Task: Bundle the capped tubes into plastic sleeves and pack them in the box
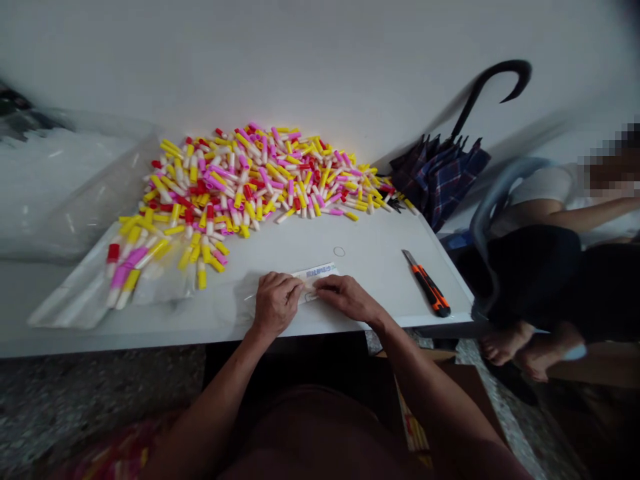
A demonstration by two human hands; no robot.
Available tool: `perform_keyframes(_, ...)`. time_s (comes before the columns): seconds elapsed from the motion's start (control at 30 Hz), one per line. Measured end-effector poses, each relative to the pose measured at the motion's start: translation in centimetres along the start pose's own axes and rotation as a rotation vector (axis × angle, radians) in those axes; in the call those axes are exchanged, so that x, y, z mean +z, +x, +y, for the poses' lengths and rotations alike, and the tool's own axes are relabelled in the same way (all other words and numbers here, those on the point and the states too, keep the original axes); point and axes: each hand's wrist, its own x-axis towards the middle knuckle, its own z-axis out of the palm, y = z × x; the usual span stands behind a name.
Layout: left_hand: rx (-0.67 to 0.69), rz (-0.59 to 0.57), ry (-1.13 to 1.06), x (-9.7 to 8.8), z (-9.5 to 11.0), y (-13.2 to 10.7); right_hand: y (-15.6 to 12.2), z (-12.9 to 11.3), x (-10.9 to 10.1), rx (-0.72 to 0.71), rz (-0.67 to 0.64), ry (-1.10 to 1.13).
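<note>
My left hand (pixel 274 303) and my right hand (pixel 346 297) rest side by side on the white table (pixel 380 257) near its front edge. Both have their fingers curled and pinch a small clear plastic bag with a white printed label (pixel 320 272) that lies flat between them. A large heap of small capped tubes (pixel 250 180) in yellow, pink, red and white lies on the table beyond my hands. Some tubes (pixel 131 267) sit in clear bags at the left.
An orange and black utility knife (pixel 427 285) lies near the table's right edge. A small ring (pixel 339 251) lies on the table. A folded plaid umbrella (pixel 443 170) leans on the wall. Another person (pixel 560 253) sits at the right. Clear plastic bags (pixel 65 193) pile at the left.
</note>
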Motion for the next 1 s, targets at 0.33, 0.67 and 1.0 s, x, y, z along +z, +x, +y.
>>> perform_keyframes(0.33, -0.025, -0.013, 0.016, 0.0, 0.0, 0.0, -0.5, 0.4, 1.6, 0.162, -0.113, 0.591)
perform_keyframes(0.67, -0.005, -0.008, 0.023, 0.0, 0.0, 0.0, -1.1, -0.1, 1.5, 0.216, -0.119, 0.660)
perform_keyframes(1.0, 0.005, -0.044, 0.024, -0.1, -0.4, -0.1, 0.6, 1.3, 0.4, 0.155, -0.265, 0.593)
